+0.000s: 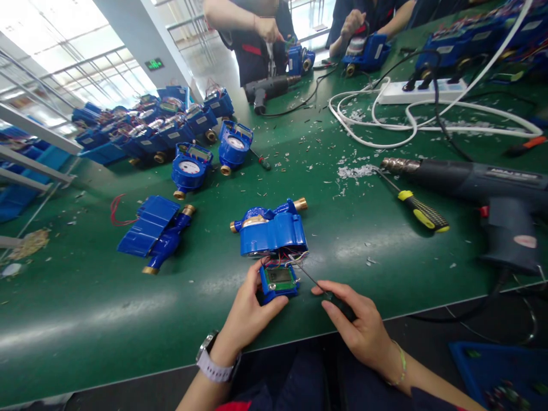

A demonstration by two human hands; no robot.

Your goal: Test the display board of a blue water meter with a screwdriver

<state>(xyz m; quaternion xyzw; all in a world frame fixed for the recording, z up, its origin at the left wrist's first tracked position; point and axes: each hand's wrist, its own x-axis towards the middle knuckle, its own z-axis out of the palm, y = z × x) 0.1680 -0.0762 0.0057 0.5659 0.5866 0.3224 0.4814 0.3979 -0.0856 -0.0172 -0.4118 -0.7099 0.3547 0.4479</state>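
Note:
My left hand [252, 305] grips a small blue display module [279, 279], thumb at its near edge and fingers on its left side. A green circuit board with a grey screen faces up in it. Thin coloured wires [285, 261] run from the module into a blue water meter [274, 234] lying just beyond, brass ends left and right. In my right hand [355, 319] is a dark-handled screwdriver [340, 305], pinched between thumb and fingers. Its thin shaft slants up-left to the wires at the module's far edge; whether the tip touches them I cannot tell.
Left lies another blue meter [160, 228]; two more [188, 168] stand behind it, near a pile of meters [145, 125]. At right are a heat gun [505, 200], a yellow-black screwdriver [423, 211], white cable and a power strip [422, 91]. Two co-workers handle meters across the table.

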